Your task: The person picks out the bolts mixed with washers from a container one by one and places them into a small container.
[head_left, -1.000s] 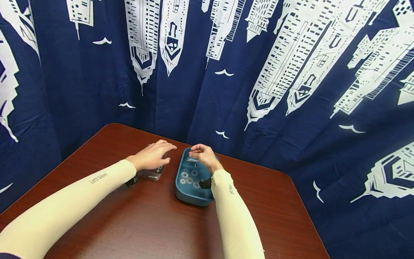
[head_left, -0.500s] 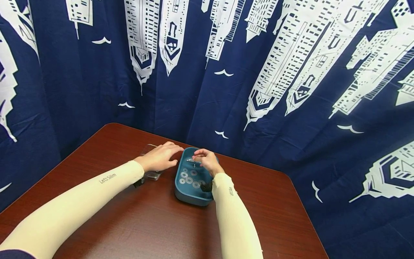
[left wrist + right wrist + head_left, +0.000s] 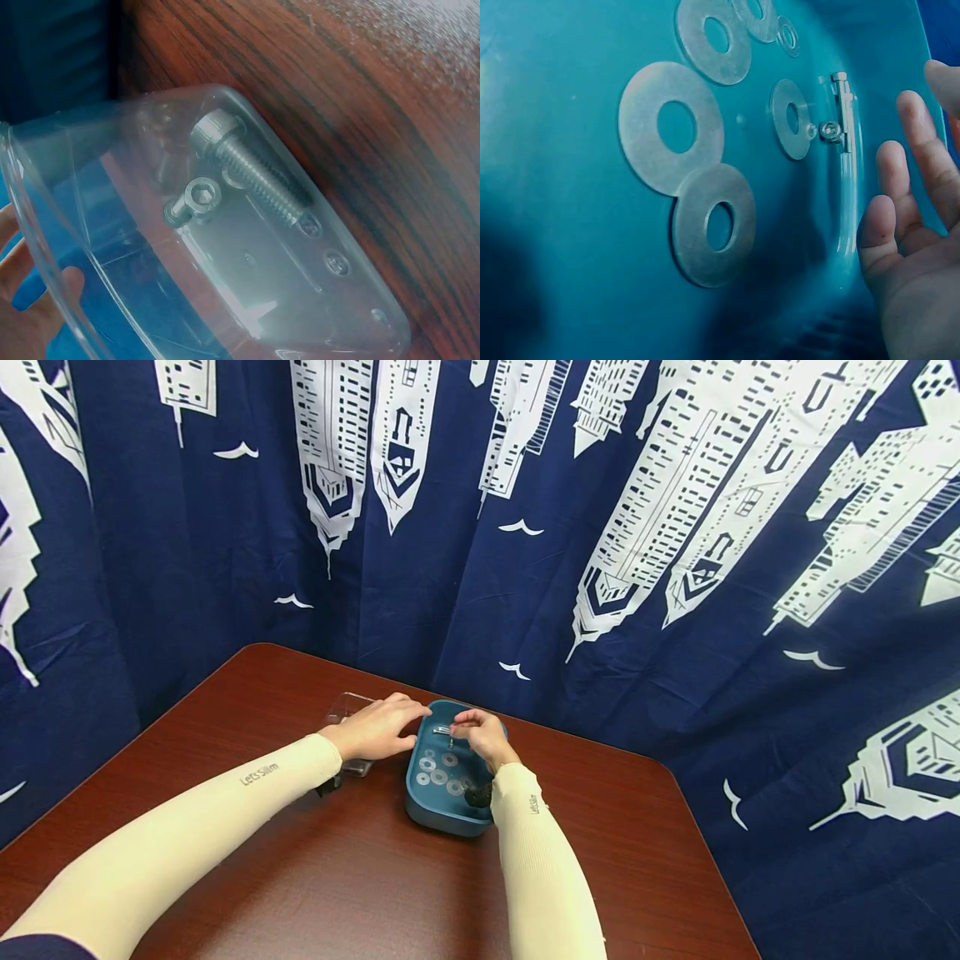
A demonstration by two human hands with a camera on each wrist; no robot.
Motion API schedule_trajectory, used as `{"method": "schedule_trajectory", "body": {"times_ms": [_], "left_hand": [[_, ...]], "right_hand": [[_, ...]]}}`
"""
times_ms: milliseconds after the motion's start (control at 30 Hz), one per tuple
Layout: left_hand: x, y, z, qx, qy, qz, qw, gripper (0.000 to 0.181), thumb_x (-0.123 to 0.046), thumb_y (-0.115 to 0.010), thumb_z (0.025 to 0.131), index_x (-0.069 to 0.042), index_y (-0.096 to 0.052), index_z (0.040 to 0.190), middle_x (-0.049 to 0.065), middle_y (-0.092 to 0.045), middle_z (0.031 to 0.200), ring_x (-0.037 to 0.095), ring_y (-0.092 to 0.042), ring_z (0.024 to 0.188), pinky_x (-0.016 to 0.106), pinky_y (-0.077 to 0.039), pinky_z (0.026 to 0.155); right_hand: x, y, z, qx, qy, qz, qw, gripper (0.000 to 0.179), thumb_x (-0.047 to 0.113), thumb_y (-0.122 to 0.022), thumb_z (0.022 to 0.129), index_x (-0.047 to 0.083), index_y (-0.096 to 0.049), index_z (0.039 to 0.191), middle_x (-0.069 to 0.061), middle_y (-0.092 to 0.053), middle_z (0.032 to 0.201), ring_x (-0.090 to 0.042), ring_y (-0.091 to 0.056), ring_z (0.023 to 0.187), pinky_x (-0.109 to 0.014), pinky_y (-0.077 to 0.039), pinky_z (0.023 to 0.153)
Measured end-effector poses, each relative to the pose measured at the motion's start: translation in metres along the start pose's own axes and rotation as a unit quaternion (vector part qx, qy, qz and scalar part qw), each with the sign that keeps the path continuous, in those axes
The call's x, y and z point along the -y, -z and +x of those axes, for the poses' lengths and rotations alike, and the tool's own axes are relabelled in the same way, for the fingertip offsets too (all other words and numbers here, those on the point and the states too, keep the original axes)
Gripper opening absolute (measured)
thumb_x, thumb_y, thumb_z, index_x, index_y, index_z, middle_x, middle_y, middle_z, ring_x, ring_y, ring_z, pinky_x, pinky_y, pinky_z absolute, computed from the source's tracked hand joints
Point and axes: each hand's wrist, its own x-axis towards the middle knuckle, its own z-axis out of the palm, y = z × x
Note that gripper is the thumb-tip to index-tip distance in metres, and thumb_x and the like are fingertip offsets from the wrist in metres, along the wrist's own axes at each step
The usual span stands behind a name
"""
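My left hand has its fingers extended to the left rim of a blue tray, fingertips right at the edge. Beneath that wrist stands a clear plastic box with a large socket-head bolt and a smaller one in it. Over the far part of the tray is my right hand, its fingers bent and its fingertips beside some small bolts. The right wrist view shows three of its fingers loosely bent; I cannot tell whether thumb and index finger pinch anything. Several flat washers lie in the tray.
Both stand on a brown wooden table, near its far edge. A dark blue curtain with white building prints hangs behind the table. A dark wrist strap overlaps the tray's near right part.
My left hand has moved right, from over the clear box to the tray's left rim. The right hand has shifted slightly right and towards me, uncovering more of the bolts.
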Motion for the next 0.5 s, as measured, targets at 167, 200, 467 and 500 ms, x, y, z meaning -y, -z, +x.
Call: {"method": "schedule_trajectory", "body": {"times_ms": [167, 200, 467, 500], "left_hand": [[-0.003, 0.0, 0.002, 0.003, -0.001, 0.004, 1.0, 0.052, -0.032, -0.064, 0.096, -0.012, -0.055, 0.143, 0.006, -0.058, 0.144, 0.027, -0.047, 0.134, 0.051, -0.042, 0.11], [-0.003, 0.0, 0.002, 0.003, -0.002, 0.005, 1.0, 0.052, -0.032, -0.064, 0.096, -0.011, -0.055, 0.143, 0.006, -0.058, 0.143, 0.027, -0.047, 0.134, 0.051, -0.043, 0.11], [-0.004, -0.003, 0.004, 0.015, -0.01, 0.019, 0.9997, 0.051, -0.032, -0.063, 0.097, -0.013, -0.055, 0.144, 0.006, -0.058, 0.144, 0.026, -0.047, 0.133, 0.049, -0.043, 0.11], [-0.004, -0.004, 0.004, 0.015, -0.011, 0.018, 0.9997, 0.051, -0.032, -0.062, 0.097, -0.012, -0.055, 0.143, 0.006, -0.058, 0.144, 0.026, -0.047, 0.133, 0.049, -0.043, 0.11]], "right_hand": [[-0.004, -0.002, 0.0, -0.016, 0.0, 0.01, 0.9998, 0.02, 0.004, -0.072, 0.087, 0.001, -0.067, 0.107, -0.007, -0.075, 0.095, -0.016, -0.066, 0.088, -0.035, -0.049, 0.086], [-0.004, -0.003, 0.001, -0.022, -0.002, 0.01, 0.9997, 0.02, 0.004, -0.073, 0.086, 0.002, -0.068, 0.105, -0.007, -0.074, 0.093, -0.016, -0.066, 0.087, -0.034, -0.049, 0.087], [-0.013, -0.01, 0.0, -0.056, -0.03, 0.006, 0.998, 0.019, 0.001, -0.071, 0.085, 0.002, -0.069, 0.104, -0.006, -0.074, 0.088, -0.018, -0.062, 0.083, -0.029, -0.047, 0.077], [-0.014, -0.011, 0.001, -0.061, -0.03, 0.005, 0.9977, 0.018, 0.001, -0.072, 0.085, 0.003, -0.069, 0.103, -0.006, -0.073, 0.087, -0.018, -0.062, 0.082, -0.029, -0.047, 0.077]]}}
